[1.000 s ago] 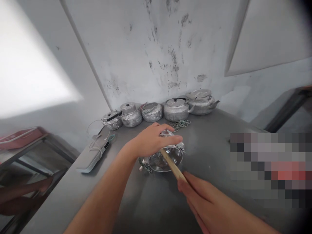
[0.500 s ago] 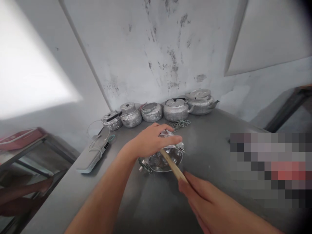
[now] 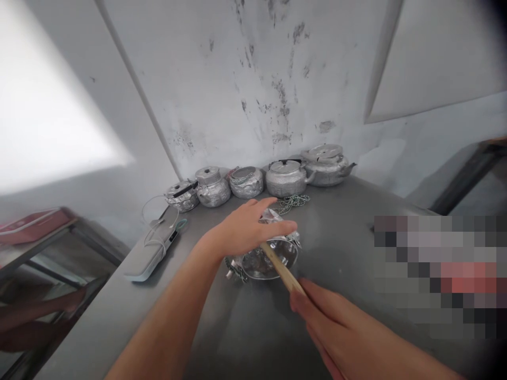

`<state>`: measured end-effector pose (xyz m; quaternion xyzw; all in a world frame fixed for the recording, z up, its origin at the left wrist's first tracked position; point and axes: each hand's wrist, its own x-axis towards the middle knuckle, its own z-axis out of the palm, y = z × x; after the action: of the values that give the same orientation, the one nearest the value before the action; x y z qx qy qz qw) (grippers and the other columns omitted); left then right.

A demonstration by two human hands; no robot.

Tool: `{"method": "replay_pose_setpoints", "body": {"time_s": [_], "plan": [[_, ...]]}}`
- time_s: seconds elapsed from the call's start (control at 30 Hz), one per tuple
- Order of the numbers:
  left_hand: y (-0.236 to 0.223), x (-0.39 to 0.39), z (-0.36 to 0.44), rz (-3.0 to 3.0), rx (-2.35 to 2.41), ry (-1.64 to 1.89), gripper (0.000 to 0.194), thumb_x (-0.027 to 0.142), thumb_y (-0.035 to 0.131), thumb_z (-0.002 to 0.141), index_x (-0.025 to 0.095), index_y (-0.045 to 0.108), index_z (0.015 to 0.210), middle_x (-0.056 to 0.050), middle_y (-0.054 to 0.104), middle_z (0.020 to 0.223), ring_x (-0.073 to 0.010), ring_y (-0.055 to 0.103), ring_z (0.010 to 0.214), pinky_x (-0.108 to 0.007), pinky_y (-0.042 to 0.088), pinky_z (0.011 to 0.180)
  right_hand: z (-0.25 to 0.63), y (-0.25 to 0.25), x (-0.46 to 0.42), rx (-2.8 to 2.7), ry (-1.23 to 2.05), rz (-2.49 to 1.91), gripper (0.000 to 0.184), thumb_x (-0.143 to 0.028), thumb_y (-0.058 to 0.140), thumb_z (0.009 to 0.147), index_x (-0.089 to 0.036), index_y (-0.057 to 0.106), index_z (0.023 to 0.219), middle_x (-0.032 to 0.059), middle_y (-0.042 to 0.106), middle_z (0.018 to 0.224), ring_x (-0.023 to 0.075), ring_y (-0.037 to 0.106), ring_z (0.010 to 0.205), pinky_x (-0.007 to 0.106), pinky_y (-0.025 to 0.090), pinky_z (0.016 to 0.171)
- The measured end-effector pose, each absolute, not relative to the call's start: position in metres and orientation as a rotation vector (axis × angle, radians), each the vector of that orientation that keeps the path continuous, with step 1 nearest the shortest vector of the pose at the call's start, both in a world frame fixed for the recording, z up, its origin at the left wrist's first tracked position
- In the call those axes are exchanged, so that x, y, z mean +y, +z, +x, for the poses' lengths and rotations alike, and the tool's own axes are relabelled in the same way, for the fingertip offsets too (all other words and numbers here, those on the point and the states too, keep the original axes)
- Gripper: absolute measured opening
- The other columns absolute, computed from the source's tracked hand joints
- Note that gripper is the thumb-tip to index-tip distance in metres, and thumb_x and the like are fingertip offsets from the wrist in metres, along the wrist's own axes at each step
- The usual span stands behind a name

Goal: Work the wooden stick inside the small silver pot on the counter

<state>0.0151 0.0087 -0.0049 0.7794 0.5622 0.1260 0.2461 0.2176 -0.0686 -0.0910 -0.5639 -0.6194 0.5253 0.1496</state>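
A shiny metal pot (image 3: 291, 261) with wrinkled, foil-like sides stands tilted on the grey table, its round mouth facing me. My left hand (image 3: 249, 227) lies over its far upper side, thumb and index finger spread around the crinkled part, holding it. My right hand (image 3: 320, 314) is closed around a pale wooden stick (image 3: 283, 272). The stick slants up and left across the mouth of the pot, and its far end is hidden beneath my left hand. A dark patterned cord (image 3: 237, 270) hangs at the pot's left side.
Several silver kettles (image 3: 285, 179) line the back of the table (image 3: 253, 338) by the stained wall. A bundled cord (image 3: 293, 202) lies before them. At left are a grey flat device (image 3: 152, 253) with a cable and a pink tray (image 3: 35, 224) on a shelf. A blurred patch covers the right.
My left index finger has lifted and straightened slightly. The pot and wooden stick have shifted only a little; my right hand stays almost in place.
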Motion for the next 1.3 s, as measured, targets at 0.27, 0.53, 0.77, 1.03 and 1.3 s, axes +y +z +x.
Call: {"method": "replay_pose_setpoints", "body": {"time_s": [0.27,0.53,0.77,1.03,1.3], "plan": [[-0.0068,0.0109,0.0138,2.116,1.552,0.352,0.101,0.086,0.046,0.084,0.027,0.023,0.164,-0.001,0.018,0.169,-0.0384,0.021,0.153,-0.049,0.026,0.121,0.2132,-0.0876,-0.0687,-1.813,1.437,-1.683,0.052,-0.063,0.038,0.099,-0.024,0.058,0.07,-0.0022,0.05,0.047,0.0123,0.045,0.038,0.024,0.038,0.04],[-0.0044,0.0087,0.0167,2.074,1.616,0.339,0.105,0.088,0.046,0.083,0.019,0.03,0.161,-0.009,0.026,0.167,-0.038,0.032,0.149,-0.047,0.032,0.117,0.2137,-0.0869,-0.0661,-1.805,1.473,-1.654,0.058,-0.067,0.031,0.1,-0.024,0.058,0.071,-0.0015,0.052,0.048,0.0119,0.046,0.037,0.024,0.037,0.039],[-0.0027,0.009,0.0167,2.104,1.596,0.352,0.095,0.087,0.046,0.083,0.022,0.042,0.153,-0.01,0.042,0.159,-0.037,0.045,0.138,-0.041,0.042,0.106,0.2152,-0.0847,-0.0659,-1.834,1.441,-1.625,0.057,-0.065,0.032,0.1,-0.024,0.06,0.073,-0.0013,0.054,0.05,0.0122,0.048,0.038,0.024,0.039,0.041],[-0.0035,0.0095,0.0169,2.107,1.596,0.348,0.094,0.086,0.046,0.083,0.022,0.044,0.152,-0.009,0.043,0.158,-0.0373,0.046,0.137,-0.04,0.042,0.106,0.2163,-0.0839,-0.0679,-1.868,1.375,-1.665,0.056,-0.063,0.035,0.1,-0.024,0.059,0.068,-0.0012,0.051,0.044,0.0131,0.045,0.037,0.026,0.038,0.042],[-0.0035,0.0095,0.0169,2.098,1.593,0.344,0.094,0.087,0.046,0.083,0.024,0.042,0.153,-0.009,0.041,0.159,-0.0371,0.045,0.138,-0.041,0.042,0.106,0.2142,-0.0868,-0.0676,-1.83,1.389,-1.677,0.056,-0.064,0.034,0.1,-0.024,0.058,0.07,-0.0009,0.052,0.045,0.0129,0.045,0.036,0.025,0.036,0.039]]}}
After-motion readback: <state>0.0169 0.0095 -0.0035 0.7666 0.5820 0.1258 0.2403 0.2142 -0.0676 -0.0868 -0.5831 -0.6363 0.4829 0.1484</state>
